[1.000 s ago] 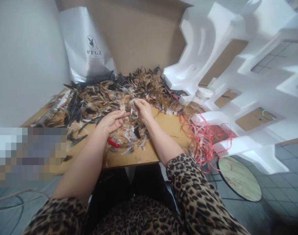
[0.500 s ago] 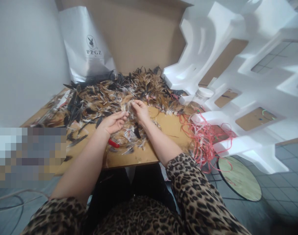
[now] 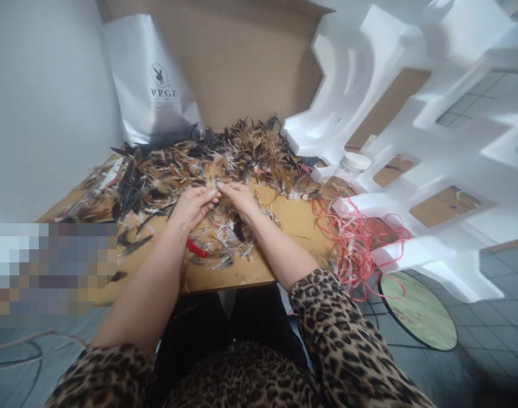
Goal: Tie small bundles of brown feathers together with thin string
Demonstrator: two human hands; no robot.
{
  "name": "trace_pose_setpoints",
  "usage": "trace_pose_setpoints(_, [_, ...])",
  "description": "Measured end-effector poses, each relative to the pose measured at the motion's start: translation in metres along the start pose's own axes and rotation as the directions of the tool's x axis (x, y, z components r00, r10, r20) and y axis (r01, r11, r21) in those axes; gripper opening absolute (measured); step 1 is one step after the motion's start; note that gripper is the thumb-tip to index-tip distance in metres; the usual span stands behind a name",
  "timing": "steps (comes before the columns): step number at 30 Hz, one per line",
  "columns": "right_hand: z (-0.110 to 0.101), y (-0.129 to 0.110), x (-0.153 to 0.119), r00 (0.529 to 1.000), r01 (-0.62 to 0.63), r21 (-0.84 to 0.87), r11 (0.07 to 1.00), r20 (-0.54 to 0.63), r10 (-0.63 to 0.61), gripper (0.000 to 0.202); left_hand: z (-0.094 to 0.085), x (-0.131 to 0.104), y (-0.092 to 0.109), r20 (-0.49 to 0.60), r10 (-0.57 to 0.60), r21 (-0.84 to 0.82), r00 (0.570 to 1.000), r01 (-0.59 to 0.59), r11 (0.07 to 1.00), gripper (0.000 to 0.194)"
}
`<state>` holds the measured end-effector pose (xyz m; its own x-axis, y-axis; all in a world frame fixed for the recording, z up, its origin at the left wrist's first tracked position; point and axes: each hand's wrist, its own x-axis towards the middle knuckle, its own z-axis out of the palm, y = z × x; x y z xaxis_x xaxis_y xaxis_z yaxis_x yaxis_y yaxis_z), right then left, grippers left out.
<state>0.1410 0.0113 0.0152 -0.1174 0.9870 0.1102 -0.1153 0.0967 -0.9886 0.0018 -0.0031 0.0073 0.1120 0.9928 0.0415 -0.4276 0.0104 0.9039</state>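
Observation:
Over the wooden table [image 3: 301,226], my left hand [image 3: 191,208] and my right hand [image 3: 238,198] meet at the fingertips. Both pinch the base of a small tan feather [image 3: 215,169], which points up and away from me. Behind them lies a wide heap of brown and black feathers [image 3: 259,144]. Loose pale feather bits [image 3: 225,235] are scattered below my hands. A red curved object [image 3: 196,248] rests near my left wrist.
A white bag [image 3: 135,85] stands at the back left. On the right are a clear jar with a white lid [image 3: 353,164], tangled pink-red strings [image 3: 356,243] and large white foam pieces [image 3: 382,51]. A round green-topped stool [image 3: 418,311] stands below right.
My right hand has moved left and slightly down to meet my left hand. The tan feather now stands out upright between my fingertips.

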Motion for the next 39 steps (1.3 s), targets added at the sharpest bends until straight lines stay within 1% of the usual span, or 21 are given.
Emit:
trace_pose_setpoints(2, [0.002, 0.001, 0.0, 0.998, -0.056, 0.097, 0.994, 0.013, 0.055, 0.032, 0.0, -0.001, 0.0, 0.009, -0.01, 0.003, 1.0, 0.01, 1.0, 0.014])
trace_pose_setpoints(4, [0.002, 0.002, 0.003, 0.997, -0.075, 0.18, 0.981, 0.011, 0.075, 0.029, -0.001, 0.0, -0.001, 0.013, -0.04, -0.032, 0.999, 0.041, 0.999, 0.012])
trace_pose_setpoints(6, [0.001, 0.004, 0.005, 0.998, -0.059, 0.237, 0.97, 0.012, 0.058, 0.029, -0.002, 0.002, -0.001, 0.014, -0.084, -0.091, 0.996, 0.085, 0.992, 0.008])
trace_pose_setpoints(8, [0.0, 0.005, 0.006, 1.0, -0.01, 0.248, 0.969, 0.005, 0.009, 0.028, -0.004, 0.004, -0.002, 0.004, -0.134, -0.146, 0.991, 0.133, 0.98, 0.007])
trace_pose_setpoints(13, [0.0, 0.004, 0.003, 0.992, 0.122, 0.12, 0.985, -0.037, -0.119, 0.025, -0.005, 0.005, -0.003, -0.015, -0.214, -0.182, 0.977, 0.208, 0.961, 0.01])
trace_pose_setpoints(18, [-0.001, 0.009, 0.005, 0.977, 0.215, -0.012, 0.977, -0.018, -0.215, 0.024, -0.003, 0.003, -0.003, -0.007, -0.222, -0.125, 0.975, 0.219, 0.968, 0.009])
trace_pose_setpoints(21, [-0.001, 0.012, 0.008, 0.972, 0.233, -0.071, 0.97, -0.001, -0.233, 0.024, -0.002, 0.002, -0.003, -0.004, -0.201, -0.067, 0.98, 0.2, 0.977, 0.009])
trace_pose_setpoints(24, [-0.004, 0.012, 0.011, 0.977, 0.214, -0.103, 0.971, 0.042, -0.21, 0.024, -0.003, 0.003, -0.004, -0.008, -0.169, 0.001, 0.986, 0.169, 0.986, 0.008])
trace_pose_setpoints(26, [-0.01, 0.01, 0.014, 0.981, 0.19, -0.127, 0.974, 0.046, -0.186, 0.024, -0.003, 0.003, -0.005, -0.022, -0.145, 0.022, 0.989, 0.145, 0.989, 0.008])
trace_pose_setpoints(28, [-0.021, 0.008, 0.019, 0.983, 0.183, -0.207, 0.961, 0.032, -0.18, 0.024, -0.004, 0.004, -0.005, -0.048, -0.123, 0.012, 0.991, 0.124, 0.992, 0.009])
trace_pose_setpoints(30, [-0.034, 0.005, 0.023, 0.982, 0.186, -0.377, 0.908, 0.037, -0.186, 0.022, -0.005, 0.005, -0.004, -0.082, -0.107, -0.017, 0.991, 0.106, 0.994, 0.01])
trace_pose_setpoints(31, [-0.04, 0.004, 0.024, 0.982, 0.186, -0.48, 0.857, 0.051, -0.184, 0.02, -0.006, 0.006, -0.004, -0.1, -0.101, -0.034, 0.99, 0.098, 0.995, 0.011])
trace_pose_setpoints(33, [-0.048, 0.002, 0.025, 0.978, 0.203, -0.665, 0.718, 0.1, -0.184, 0.016, -0.006, 0.007, -0.004, -0.133, -0.092, -0.063, 0.987, 0.085, 0.994, 0.012])
trace_pose_setpoints(35, [-0.051, -0.002, 0.023, 0.972, 0.229, -0.796, 0.561, 0.158, -0.174, 0.015, -0.007, 0.008, -0.004, -0.156, -0.089, -0.076, 0.984, 0.077, 0.994, 0.012])
trace_pose_setpoints(37, [-0.049, -0.005, 0.019, 0.967, 0.253, -0.874, 0.415, 0.21, -0.147, 0.016, -0.007, 0.008, -0.005, -0.167, -0.089, -0.08, 0.982, 0.077, 0.994, 0.011])
trace_pose_setpoints(39, [-0.044, -0.008, 0.014, 0.963, 0.27, -0.918, 0.29, 0.251, -0.102, 0.016, -0.007, 0.008, -0.006, -0.172, -0.09, -0.081, 0.981, 0.077, 0.994, 0.011])
